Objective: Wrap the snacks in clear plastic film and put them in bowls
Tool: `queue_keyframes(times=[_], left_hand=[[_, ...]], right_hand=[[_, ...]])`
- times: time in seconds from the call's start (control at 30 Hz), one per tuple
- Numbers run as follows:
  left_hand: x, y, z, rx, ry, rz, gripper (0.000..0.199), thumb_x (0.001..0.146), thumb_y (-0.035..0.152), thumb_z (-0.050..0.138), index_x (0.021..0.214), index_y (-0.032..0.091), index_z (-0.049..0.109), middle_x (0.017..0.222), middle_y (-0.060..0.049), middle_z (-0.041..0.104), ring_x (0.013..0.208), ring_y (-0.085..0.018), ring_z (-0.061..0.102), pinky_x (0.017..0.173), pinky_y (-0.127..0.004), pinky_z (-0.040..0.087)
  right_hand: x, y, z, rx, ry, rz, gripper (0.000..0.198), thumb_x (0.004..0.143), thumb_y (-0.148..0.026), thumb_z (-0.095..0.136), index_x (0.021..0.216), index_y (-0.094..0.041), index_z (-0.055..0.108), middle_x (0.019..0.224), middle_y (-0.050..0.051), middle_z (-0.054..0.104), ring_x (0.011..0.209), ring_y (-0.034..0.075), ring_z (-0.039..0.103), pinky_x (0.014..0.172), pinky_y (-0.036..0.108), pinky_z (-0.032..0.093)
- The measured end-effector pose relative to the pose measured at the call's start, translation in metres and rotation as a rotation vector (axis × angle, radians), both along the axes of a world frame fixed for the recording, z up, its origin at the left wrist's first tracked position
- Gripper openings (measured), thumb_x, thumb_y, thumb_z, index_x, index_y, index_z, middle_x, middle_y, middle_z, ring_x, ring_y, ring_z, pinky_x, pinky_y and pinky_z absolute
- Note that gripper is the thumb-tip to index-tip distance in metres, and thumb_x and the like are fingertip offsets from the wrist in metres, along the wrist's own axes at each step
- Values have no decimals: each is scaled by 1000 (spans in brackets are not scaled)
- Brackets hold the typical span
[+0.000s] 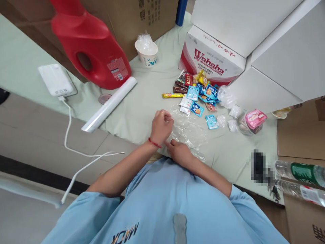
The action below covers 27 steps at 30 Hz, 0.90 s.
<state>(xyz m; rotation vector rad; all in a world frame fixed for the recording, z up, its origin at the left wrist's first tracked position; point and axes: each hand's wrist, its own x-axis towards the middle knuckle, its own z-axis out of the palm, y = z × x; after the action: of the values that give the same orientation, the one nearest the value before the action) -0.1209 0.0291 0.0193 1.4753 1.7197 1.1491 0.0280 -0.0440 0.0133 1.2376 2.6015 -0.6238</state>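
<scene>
A crinkled piece of thin clear plastic [191, 134] lies spread over the green cloth in front of me; I cannot tell whether it is a bag or loose film. At its left edge, my left hand [161, 126] is closed in a pinch, a red string bracelet [154, 142] on the wrist. My right hand [179, 152] is closed on the near edge, thumb and forefinger close to the left wrist. The fingers partly hide what they grip. Just beyond the plastic is a pile of small wrapped snacks, including blue packets [196, 109] and a yellow stick packet [172, 95].
A red jug [101, 44], a white roll [110, 103] and a power bank with cable [57, 81] are on the left. A paper cup [147, 56] holds crumpled plastic. A Wahaba carton [210, 56] stands behind the snacks. Bottles [302, 173] lie at right.
</scene>
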Motion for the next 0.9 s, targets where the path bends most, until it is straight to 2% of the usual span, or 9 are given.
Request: queue_keyframes(times=[0.1,0.2,0.3,0.4,0.47,0.53,0.67,0.8,0.9], left_hand=[[12,-9,-2,49,205,-244,14,94,24,53,94,21,67,112,-9,68,118,-23,65,105,-42,51],[10,-11,-17,20,475,-334,26,98,27,50,111,19,71,137,-15,66,143,-30,50,122,-58,32],[2,-15,-32,13,614,-385,39,102,30,45,135,19,64,156,-17,53,151,-31,42,125,-64,19],[-5,-20,-38,37,661,-412,48,105,36,39,149,24,53,165,-15,42,154,-31,37,126,-68,7],[-10,-22,-38,27,679,-409,52,105,40,37,155,28,46,168,-14,36,156,-31,34,124,-72,-2],[-17,-21,-38,1,697,-403,55,105,43,36,159,30,40,170,-13,32,157,-32,32,123,-74,-7],[-34,-20,-37,-42,727,-401,60,105,47,34,163,32,31,171,-10,29,158,-31,29,123,-73,-10],[-40,-21,-38,-76,756,-413,61,106,49,31,164,32,28,172,-9,26,159,-30,26,125,-70,-9],[-38,-21,-37,-71,764,-414,61,106,48,30,164,31,28,172,-9,26,159,-29,25,125,-69,-9]], right_hand=[[-6,-3,6,-23,33,36,32,102,-16,47,129,-17,64,116,13,70,84,22,68,71,30,48],[-2,-3,24,-78,179,85,29,105,-25,50,126,-20,68,109,9,73,88,21,69,76,29,51],[18,7,37,63,325,-124,36,108,-31,43,135,-25,66,113,8,74,104,22,68,90,32,53],[48,23,23,307,311,-369,46,107,-36,45,149,-21,56,147,15,60,138,29,51,115,47,42],[71,28,3,341,245,-414,52,105,-38,47,152,-16,52,160,17,46,151,33,35,122,57,31],[93,28,-17,319,206,-428,53,106,-37,46,154,-16,50,165,17,41,156,33,28,124,60,28],[127,24,-27,288,303,-428,48,106,-37,43,148,-19,56,161,16,46,151,29,39,120,56,36],[134,50,-2,282,343,-536,40,104,-40,43,121,-18,72,130,16,70,123,28,63,107,45,48],[113,94,20,292,187,-677,43,106,-41,36,105,-19,73,104,12,75,98,26,69,87,36,50]])
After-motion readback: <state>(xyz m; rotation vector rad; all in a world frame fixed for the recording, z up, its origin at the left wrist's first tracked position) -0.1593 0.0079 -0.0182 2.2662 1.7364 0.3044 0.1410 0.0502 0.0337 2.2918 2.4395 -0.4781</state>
